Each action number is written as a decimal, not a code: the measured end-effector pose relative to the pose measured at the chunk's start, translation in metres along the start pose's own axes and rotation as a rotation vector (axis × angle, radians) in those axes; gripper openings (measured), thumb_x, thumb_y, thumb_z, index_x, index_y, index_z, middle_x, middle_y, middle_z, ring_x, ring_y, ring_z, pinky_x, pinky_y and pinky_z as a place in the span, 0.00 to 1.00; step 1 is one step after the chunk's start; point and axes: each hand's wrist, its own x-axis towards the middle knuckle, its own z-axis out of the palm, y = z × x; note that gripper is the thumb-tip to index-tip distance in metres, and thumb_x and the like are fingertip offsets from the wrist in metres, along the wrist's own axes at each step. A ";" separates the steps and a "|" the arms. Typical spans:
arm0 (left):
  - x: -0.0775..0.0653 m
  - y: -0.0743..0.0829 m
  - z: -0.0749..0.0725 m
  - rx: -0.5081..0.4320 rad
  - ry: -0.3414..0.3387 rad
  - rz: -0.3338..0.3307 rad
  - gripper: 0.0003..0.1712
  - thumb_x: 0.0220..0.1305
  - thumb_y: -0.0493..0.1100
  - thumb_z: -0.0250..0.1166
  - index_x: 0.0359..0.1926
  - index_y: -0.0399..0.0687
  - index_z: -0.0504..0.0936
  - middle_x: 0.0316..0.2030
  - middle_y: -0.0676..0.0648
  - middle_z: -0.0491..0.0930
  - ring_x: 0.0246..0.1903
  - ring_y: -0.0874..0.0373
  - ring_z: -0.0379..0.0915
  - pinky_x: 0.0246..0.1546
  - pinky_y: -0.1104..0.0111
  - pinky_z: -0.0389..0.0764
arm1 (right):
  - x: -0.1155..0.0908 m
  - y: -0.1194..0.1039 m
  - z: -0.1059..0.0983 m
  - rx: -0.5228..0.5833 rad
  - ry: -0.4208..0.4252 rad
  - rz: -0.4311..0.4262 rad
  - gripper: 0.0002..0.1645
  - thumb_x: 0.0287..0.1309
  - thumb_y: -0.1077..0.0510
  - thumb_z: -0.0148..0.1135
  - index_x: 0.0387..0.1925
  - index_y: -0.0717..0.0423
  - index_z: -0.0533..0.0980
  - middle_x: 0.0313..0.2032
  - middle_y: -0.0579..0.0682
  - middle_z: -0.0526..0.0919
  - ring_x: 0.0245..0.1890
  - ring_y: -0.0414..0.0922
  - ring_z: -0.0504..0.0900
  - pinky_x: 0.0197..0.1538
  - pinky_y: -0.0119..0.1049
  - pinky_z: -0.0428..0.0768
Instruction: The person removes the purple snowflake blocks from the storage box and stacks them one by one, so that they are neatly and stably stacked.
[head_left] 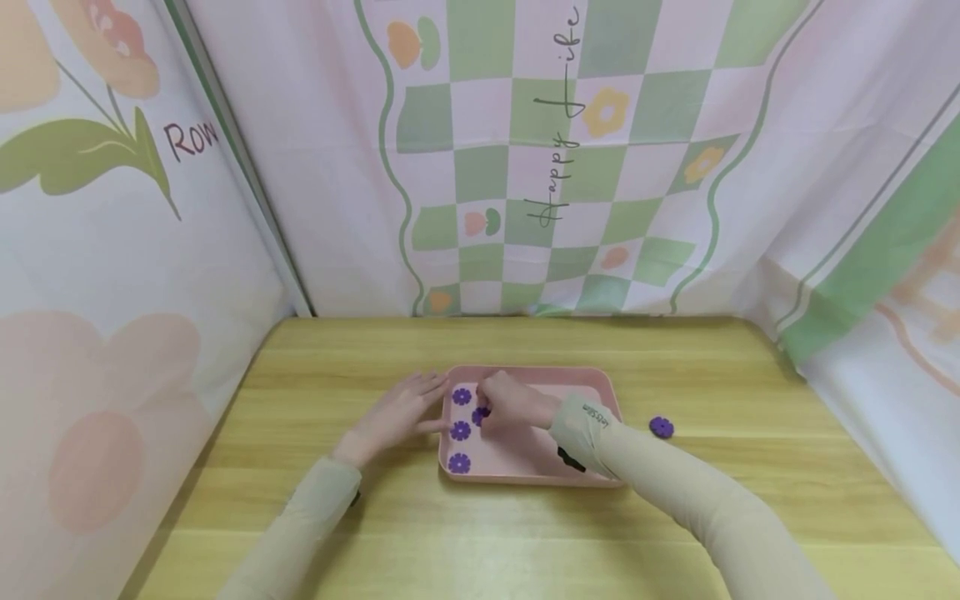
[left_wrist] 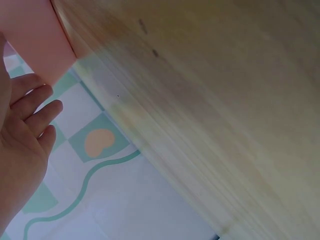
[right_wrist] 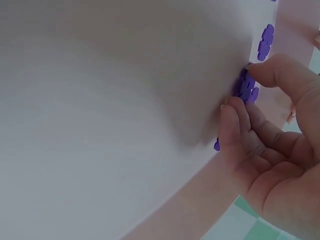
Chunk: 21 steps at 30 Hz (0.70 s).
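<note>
A pink tray (head_left: 525,480) lies on the wooden table. Along its left side is a column of purple flower-shaped discs: a far one (head_left: 461,397), a middle one (head_left: 460,431) and a near one (head_left: 459,463). My right hand (head_left: 517,402) reaches into the tray and pinches another purple flower-shaped disc (right_wrist: 246,86) between thumb and fingertips, just right of the column. My left hand (head_left: 397,415) touches the tray's left wall, its fingers extended. In the left wrist view, those fingers are beside the tray's pink outer side (left_wrist: 42,40).
One more purple disc (head_left: 662,427) lies on the wooden table (head_left: 750,500), right of the tray and near my right forearm. A checkered curtain (head_left: 525,208) hangs behind the table's back edge, and printed fabric (head_left: 97,333) covers the left side.
</note>
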 end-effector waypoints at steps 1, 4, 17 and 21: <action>0.000 0.000 0.000 0.000 0.002 0.002 0.41 0.65 0.58 0.64 0.70 0.37 0.66 0.71 0.35 0.65 0.72 0.38 0.60 0.75 0.43 0.59 | -0.001 0.001 0.000 0.002 0.001 -0.001 0.14 0.46 0.62 0.76 0.35 0.61 0.81 0.27 0.49 0.83 0.25 0.39 0.78 0.32 0.29 0.83; 0.000 0.002 -0.001 -0.007 0.004 0.004 0.42 0.65 0.58 0.64 0.70 0.37 0.66 0.71 0.35 0.65 0.72 0.38 0.60 0.75 0.43 0.58 | -0.003 0.003 -0.001 0.015 0.004 0.002 0.14 0.46 0.61 0.76 0.35 0.60 0.81 0.27 0.48 0.83 0.26 0.39 0.78 0.33 0.29 0.83; -0.001 0.003 -0.001 -0.019 -0.001 0.000 0.43 0.65 0.60 0.63 0.70 0.38 0.65 0.71 0.36 0.64 0.72 0.38 0.60 0.75 0.43 0.58 | -0.020 0.015 -0.013 0.040 0.003 0.007 0.08 0.48 0.60 0.75 0.29 0.56 0.82 0.21 0.45 0.79 0.20 0.38 0.72 0.25 0.27 0.76; 0.000 0.004 -0.002 -0.016 -0.006 0.005 0.42 0.65 0.58 0.64 0.70 0.37 0.65 0.71 0.36 0.64 0.72 0.38 0.60 0.76 0.43 0.57 | -0.027 0.019 -0.019 0.029 0.009 0.018 0.09 0.48 0.60 0.75 0.28 0.57 0.80 0.22 0.44 0.79 0.21 0.37 0.72 0.26 0.27 0.75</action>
